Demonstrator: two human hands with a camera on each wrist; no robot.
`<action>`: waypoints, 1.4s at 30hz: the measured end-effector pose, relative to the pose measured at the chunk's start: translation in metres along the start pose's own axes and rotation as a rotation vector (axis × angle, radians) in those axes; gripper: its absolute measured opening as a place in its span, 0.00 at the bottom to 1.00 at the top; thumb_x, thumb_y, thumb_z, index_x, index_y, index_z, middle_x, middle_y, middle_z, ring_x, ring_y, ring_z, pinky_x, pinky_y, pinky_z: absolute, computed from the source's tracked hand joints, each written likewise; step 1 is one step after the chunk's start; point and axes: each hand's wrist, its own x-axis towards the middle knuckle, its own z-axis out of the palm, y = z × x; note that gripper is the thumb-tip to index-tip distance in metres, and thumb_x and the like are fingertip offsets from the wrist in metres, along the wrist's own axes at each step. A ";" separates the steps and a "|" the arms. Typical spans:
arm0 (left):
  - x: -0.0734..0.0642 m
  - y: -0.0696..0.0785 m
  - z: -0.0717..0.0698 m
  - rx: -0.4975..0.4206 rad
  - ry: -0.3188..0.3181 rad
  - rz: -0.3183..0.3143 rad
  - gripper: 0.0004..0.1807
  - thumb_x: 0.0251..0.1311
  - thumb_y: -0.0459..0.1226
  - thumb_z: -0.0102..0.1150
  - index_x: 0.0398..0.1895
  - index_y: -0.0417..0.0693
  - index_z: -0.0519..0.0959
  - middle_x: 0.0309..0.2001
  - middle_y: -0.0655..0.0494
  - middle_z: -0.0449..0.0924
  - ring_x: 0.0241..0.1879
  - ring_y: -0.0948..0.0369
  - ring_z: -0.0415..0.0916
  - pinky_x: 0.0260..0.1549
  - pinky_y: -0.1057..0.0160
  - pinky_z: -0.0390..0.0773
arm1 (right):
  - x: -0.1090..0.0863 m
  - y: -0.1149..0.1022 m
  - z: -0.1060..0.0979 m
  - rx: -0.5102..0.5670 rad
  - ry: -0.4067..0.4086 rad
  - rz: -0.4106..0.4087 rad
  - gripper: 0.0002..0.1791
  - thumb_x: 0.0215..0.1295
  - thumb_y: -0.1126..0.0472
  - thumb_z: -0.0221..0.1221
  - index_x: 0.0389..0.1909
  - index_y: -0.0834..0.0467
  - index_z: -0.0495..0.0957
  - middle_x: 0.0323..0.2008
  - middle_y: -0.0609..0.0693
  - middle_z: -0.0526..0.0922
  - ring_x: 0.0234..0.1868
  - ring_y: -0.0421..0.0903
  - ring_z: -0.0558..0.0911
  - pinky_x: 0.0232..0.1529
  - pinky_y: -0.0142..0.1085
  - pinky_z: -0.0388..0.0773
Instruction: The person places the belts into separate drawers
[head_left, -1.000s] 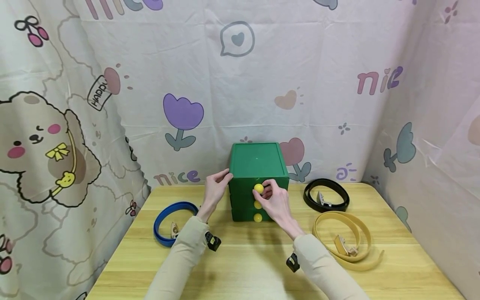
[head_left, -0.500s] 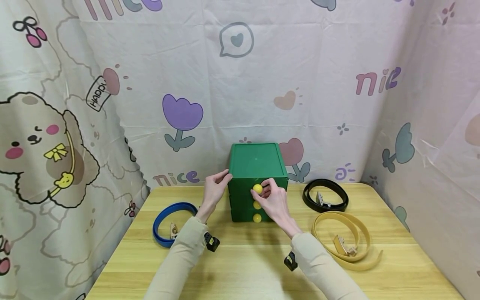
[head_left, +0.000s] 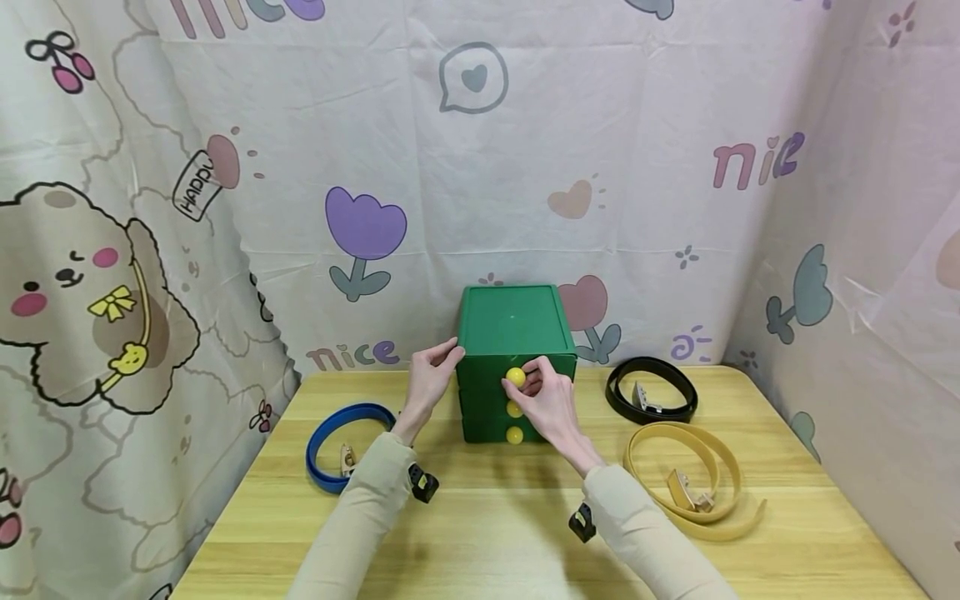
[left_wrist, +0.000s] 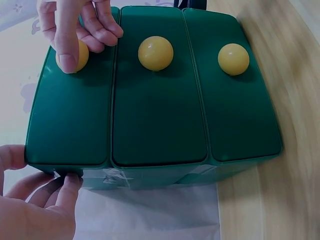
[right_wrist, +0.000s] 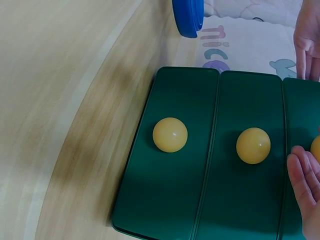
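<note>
Looks like a cloth-screened corner, impossible to place as home or studio. Hung with pale fabric (head_left: 517, 237) at left, top and right of frame, printed with a cartoon bear (head_left: 60, 250) at far left; furnished with a wood-grain table (head_left: 487, 533) along the bottom.

"nice" (head_left: 352, 356) (repeated), "HAPPY" (head_left: 198, 185), on cloth (head_left: 517, 167)

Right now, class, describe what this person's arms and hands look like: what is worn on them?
Both arms wear long, plain cream sleeves: left sleeve, right sleeve. A small, blocky black device sits at each wrist: left device, right device. The left hand and right hand show no gloves or rings.
</note>
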 end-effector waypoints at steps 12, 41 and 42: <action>0.001 0.000 -0.002 0.001 0.004 0.012 0.23 0.70 0.40 0.59 0.65 0.41 0.77 0.63 0.41 0.80 0.62 0.48 0.78 0.64 0.48 0.76 | 0.000 -0.004 -0.001 0.024 -0.012 -0.006 0.16 0.56 0.58 0.74 0.36 0.60 0.77 0.24 0.53 0.86 0.22 0.42 0.84 0.26 0.26 0.80; 0.000 -0.002 -0.003 0.003 -0.011 0.026 0.23 0.69 0.41 0.60 0.65 0.41 0.78 0.63 0.41 0.80 0.62 0.47 0.78 0.63 0.47 0.77 | -0.012 -0.008 -0.011 0.028 -0.049 -0.046 0.16 0.55 0.59 0.74 0.37 0.58 0.77 0.24 0.50 0.85 0.23 0.39 0.84 0.27 0.26 0.80; 0.000 -0.002 -0.003 0.005 -0.009 0.026 0.23 0.69 0.41 0.60 0.64 0.41 0.78 0.63 0.41 0.80 0.62 0.47 0.78 0.63 0.47 0.77 | -0.012 -0.008 -0.011 0.028 -0.051 -0.046 0.16 0.55 0.59 0.74 0.37 0.58 0.77 0.24 0.50 0.85 0.23 0.39 0.84 0.27 0.26 0.80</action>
